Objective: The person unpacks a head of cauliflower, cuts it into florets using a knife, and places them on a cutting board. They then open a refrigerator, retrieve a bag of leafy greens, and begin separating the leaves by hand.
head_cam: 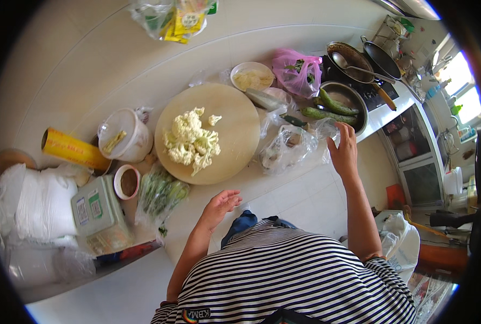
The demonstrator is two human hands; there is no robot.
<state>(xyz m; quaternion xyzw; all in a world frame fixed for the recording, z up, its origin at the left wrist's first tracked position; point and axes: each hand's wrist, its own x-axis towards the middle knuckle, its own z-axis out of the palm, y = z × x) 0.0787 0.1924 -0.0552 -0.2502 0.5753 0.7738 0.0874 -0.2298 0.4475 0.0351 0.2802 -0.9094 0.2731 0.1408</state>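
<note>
My left hand (221,205) is in front of the counter's edge, fingers loosely bent and holding nothing. Up and left of it, a round cutting board (240,121) bears cut cauliflower florets (194,139). My right hand (344,152) reaches toward the counter with its thumb apart from the fingers. Beside those fingers lies a thin clear plastic bag (325,128); whether they touch it is hard to tell. Just beyond, a metal basin (363,107) holds long green gourds (335,115). A cleaver-like blade (263,99) rests at the board's right rim.
A clear bag (287,150) sits right of the board. Behind are a bowl of pale slices (252,77) and a pink bag (297,73). A wok (348,60) with a ladle stands on the stove. At left are a white bucket (125,135), bagged greens (159,192) and a scale (94,206).
</note>
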